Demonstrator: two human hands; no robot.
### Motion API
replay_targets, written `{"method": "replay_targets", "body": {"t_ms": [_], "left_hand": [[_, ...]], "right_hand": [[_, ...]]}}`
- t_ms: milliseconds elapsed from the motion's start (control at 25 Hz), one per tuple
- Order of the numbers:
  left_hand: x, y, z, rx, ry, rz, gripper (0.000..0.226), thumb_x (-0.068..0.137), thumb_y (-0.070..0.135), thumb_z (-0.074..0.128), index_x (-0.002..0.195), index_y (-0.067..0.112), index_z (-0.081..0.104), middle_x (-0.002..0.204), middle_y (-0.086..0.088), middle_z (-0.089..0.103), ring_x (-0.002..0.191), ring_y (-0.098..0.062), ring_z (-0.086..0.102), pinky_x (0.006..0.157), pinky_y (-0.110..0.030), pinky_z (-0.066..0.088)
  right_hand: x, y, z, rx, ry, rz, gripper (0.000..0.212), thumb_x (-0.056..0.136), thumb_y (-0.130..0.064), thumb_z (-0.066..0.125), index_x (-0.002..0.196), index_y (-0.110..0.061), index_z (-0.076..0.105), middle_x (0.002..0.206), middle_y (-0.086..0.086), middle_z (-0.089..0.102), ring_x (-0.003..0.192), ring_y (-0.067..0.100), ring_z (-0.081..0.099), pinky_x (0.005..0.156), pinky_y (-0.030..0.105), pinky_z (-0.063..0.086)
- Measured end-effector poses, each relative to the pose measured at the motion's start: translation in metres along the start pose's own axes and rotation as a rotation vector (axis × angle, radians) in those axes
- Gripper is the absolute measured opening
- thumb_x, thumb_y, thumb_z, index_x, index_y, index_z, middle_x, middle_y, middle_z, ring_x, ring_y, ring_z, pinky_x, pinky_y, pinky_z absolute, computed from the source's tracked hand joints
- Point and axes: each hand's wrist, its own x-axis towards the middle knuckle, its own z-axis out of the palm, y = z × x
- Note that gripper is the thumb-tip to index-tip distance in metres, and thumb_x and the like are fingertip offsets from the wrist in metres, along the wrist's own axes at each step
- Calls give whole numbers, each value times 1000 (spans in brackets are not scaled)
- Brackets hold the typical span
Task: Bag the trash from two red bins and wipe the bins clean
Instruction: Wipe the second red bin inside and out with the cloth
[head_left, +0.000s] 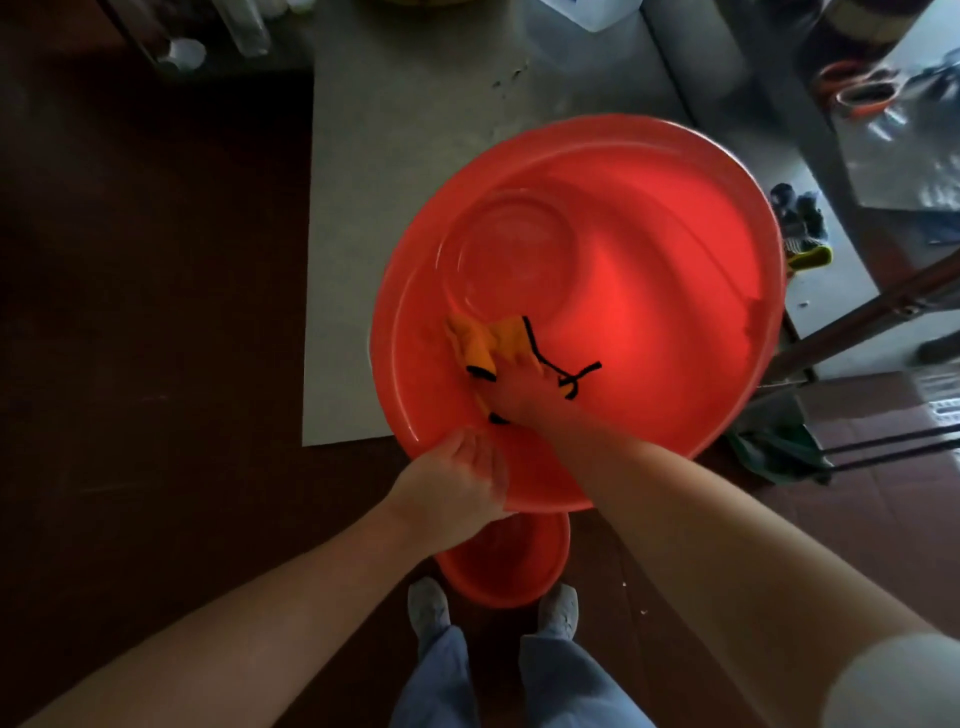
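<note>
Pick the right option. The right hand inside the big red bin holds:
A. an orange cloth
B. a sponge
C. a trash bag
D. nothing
A: the right hand holds an orange cloth with black trim against the wall of the bin, while the left hand grips its rim.

grey sheet (395, 156) on dark floor (156, 312) | orange-handled scissors (862, 96) upper right | clear bottle (249, 31) upper left
</note>
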Motion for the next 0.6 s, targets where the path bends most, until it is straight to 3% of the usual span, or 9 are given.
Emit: {"method": "replay_targets", "body": {"t_ms": [120, 200, 280, 320, 360, 400, 440, 480, 600], "left_hand": [[-7, 0, 3, -41, -10, -38, 67, 94, 64, 38, 93, 10, 78, 94, -13, 77, 85, -25, 74, 81, -32, 58], [-12, -2, 3, -32, -29, -34, 68, 94, 64, 39, 93, 9, 78, 94, -13, 77, 86, -25, 75, 82, -33, 59], [-13, -5, 3, 9, -53, 5, 66, 87, 70, 52, 94, 10, 79, 96, -12, 77, 88, -24, 75, 84, -33, 59], [-13, -6, 3, 28, -65, 25, 67, 83, 73, 58, 94, 11, 79, 96, -11, 77, 88, -24, 75, 85, -33, 59], [-12, -6, 3, 43, -69, 44, 67, 81, 74, 59, 93, 11, 79, 96, -11, 78, 87, -23, 75, 85, -33, 59], [-10, -5, 2, 61, -59, 63, 65, 83, 73, 57, 91, 12, 79, 94, -11, 77, 86, -23, 75, 85, -33, 59], [-8, -5, 2, 75, -43, 85, 63, 85, 70, 53, 89, 13, 79, 91, -10, 77, 83, -23, 74, 83, -33, 58], [-6, -5, 2, 69, -28, 103, 61, 88, 67, 50, 86, 13, 79, 88, -10, 77, 80, -24, 74, 81, -32, 58], [-8, -7, 4, 42, -25, 82, 58, 89, 65, 52, 86, 13, 79, 85, -9, 76, 76, -24, 72, 79, -30, 57]], "right_hand": [[2, 27, -10, -176, 85, 85, 65, 99, -63, 32, 158, -35, 24, 166, -2, 22, 154, 24, 14, 120, 53, 16], [-10, 48, -27, -54, 177, 6, 47, 98, -49, 46, 140, -28, 50, 147, 7, 47, 141, 31, 39, 111, 54, 25], [-28, 53, -29, 652, 251, -110, 22, 91, -34, 59, 103, -16, 55, 95, 9, 52, 89, 29, 67, 77, 50, 42], [-33, 53, -29, 859, 301, -92, 28, 85, -31, 66, 104, -12, 55, 88, 9, 54, 79, 27, 67, 71, 44, 47], [-36, 46, -32, 588, 347, 4, 41, 83, -28, 68, 118, -10, 57, 102, 14, 62, 95, 29, 68, 83, 44, 51], [-49, 42, -29, 131, 287, 26, 53, 89, -30, 65, 137, -13, 51, 133, 16, 57, 126, 32, 55, 105, 48, 41], [-53, 30, -11, 40, 123, 118, 63, 94, -39, 59, 151, -21, 39, 156, 11, 37, 146, 32, 31, 118, 52, 24], [-58, 19, -2, -83, 118, 178, 68, 97, -49, 51, 157, -27, 27, 166, 4, 20, 153, 29, 12, 122, 54, 12], [-69, 5, 11, 32, 21, 46, 71, 101, -59, 39, 161, -34, 11, 170, -1, 5, 155, 26, 3, 122, 52, 13]]}}
